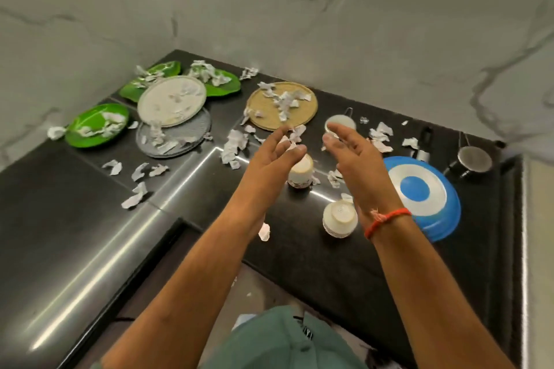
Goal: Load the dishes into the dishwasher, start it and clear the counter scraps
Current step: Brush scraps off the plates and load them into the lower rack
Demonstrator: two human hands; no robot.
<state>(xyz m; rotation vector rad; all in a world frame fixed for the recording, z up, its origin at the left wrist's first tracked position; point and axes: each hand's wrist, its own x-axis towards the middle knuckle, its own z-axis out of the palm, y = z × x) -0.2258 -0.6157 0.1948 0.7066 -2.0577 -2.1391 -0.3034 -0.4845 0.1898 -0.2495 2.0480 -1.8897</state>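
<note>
Both the left hand (274,153) and the right hand (349,156) are wide and hold nothing above the desk (75,234), where plates like the tan plate (263,117) hold paper scraps (233,147) that could spill if tipped.

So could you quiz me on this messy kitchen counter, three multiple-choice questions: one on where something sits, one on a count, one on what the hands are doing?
1. Where is the blue and white bowl?
A. right of the right hand
B. on the grey plate
C. by the green plates

2. How many green plates show?
A. one
B. three
C. five

3. How are the hands?
A. both open, holding nothing
B. both gripping cups
C. one holding a plate

Answers:
1 A: it lies upside down beside the right hand.
2 B: three green plates lie at the left.
3 A: the left hand and the right have relaxed fingers above the counter.
</note>
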